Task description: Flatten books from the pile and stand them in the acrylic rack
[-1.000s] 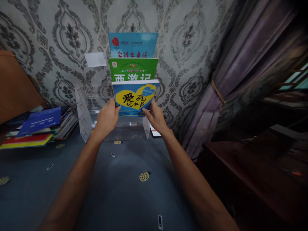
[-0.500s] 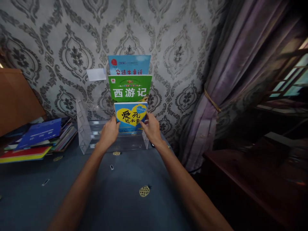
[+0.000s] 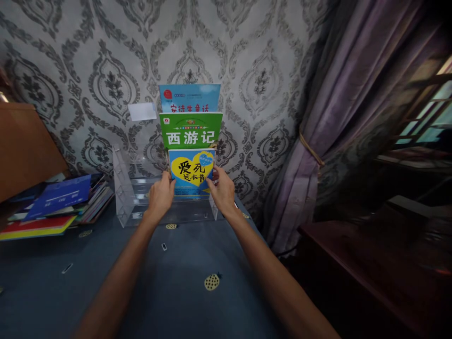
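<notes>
The left hand (image 3: 160, 194) has its fingers closed on the heart book (image 3: 190, 169) at eight o'clock, the right hand (image 3: 223, 188) likewise at four; it stands at the clear rack (image 3: 124, 195), green book (image 3: 191, 128) behind at twelve.

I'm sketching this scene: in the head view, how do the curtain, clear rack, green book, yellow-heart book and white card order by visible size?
1. Curtain
2. Clear rack
3. Green book and yellow-heart book: too alike to rank
4. White card
</notes>
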`<state>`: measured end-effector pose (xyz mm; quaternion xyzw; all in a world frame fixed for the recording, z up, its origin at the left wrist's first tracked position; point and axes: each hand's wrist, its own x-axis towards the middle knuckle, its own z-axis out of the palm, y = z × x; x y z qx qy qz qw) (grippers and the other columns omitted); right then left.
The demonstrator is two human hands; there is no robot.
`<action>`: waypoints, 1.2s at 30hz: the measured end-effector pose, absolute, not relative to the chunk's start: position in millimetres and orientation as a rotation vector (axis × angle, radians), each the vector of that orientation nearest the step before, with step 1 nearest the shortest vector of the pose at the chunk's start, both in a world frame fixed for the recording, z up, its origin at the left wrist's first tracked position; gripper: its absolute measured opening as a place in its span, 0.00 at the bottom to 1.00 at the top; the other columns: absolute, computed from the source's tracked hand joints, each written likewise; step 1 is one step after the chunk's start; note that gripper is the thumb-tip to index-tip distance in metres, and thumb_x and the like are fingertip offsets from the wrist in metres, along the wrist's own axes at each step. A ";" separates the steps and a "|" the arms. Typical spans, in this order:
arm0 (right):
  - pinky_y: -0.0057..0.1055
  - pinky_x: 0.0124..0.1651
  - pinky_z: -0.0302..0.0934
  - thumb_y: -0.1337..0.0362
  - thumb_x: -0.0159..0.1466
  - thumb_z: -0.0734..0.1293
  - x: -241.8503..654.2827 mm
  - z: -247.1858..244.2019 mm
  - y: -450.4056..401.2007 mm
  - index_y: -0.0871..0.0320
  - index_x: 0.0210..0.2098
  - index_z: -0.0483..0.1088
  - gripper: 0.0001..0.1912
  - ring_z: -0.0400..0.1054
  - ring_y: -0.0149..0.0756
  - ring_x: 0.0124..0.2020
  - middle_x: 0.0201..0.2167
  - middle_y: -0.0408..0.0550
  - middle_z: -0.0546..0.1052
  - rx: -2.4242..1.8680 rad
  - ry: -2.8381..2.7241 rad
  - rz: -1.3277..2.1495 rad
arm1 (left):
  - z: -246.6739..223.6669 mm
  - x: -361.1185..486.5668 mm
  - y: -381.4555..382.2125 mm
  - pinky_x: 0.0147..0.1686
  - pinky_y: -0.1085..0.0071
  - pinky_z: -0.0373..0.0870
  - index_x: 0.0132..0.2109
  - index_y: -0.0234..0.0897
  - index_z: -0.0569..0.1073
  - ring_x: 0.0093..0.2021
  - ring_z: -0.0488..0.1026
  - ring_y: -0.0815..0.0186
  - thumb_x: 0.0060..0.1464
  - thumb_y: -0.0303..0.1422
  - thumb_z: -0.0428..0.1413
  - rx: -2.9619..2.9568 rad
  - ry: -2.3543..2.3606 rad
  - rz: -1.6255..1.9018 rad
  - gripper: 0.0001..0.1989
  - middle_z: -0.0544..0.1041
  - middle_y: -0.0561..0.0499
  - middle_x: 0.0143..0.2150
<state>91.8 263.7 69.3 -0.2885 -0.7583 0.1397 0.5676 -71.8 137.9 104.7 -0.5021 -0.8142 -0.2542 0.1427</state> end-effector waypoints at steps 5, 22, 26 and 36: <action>0.42 0.46 0.67 0.64 0.61 0.65 90.8 67.1 262.5 0.57 0.53 0.70 0.19 0.74 0.46 0.38 0.41 0.54 0.80 -0.698 -1.769 0.314 | 101.2 -74.0 138.6 0.37 0.65 0.69 0.50 0.39 0.70 0.41 0.79 0.51 0.67 0.37 0.45 -1.435 -2.340 -0.663 0.13 0.81 0.42 0.38; 0.39 0.41 0.66 0.64 0.63 0.66 93.1 70.6 257.3 0.57 0.45 0.72 0.11 0.74 0.45 0.36 0.37 0.51 0.79 -0.880 -1.827 0.268 | 101.5 -71.0 137.4 0.42 0.62 0.70 0.52 0.36 0.69 0.45 0.79 0.50 0.68 0.36 0.45 -1.473 -2.376 -0.645 0.13 0.81 0.39 0.42; 0.42 0.48 0.67 0.64 0.61 0.67 95.9 72.7 260.2 0.60 0.53 0.68 0.20 0.72 0.46 0.44 0.47 0.56 0.75 -0.889 -1.715 0.225 | 100.5 -66.9 138.5 0.42 0.62 0.70 0.55 0.37 0.68 0.46 0.79 0.50 0.68 0.36 0.45 -1.501 -2.393 -0.602 0.14 0.81 0.40 0.43; 0.38 0.47 0.69 0.63 0.59 0.70 110.9 89.5 265.7 0.59 0.49 0.74 0.19 0.77 0.43 0.40 0.39 0.51 0.83 -0.983 -1.874 0.464 | 93.2 -69.3 143.1 0.45 0.64 0.70 0.55 0.36 0.69 0.47 0.79 0.53 0.67 0.32 0.46 -1.577 -2.330 -0.630 0.14 0.82 0.42 0.45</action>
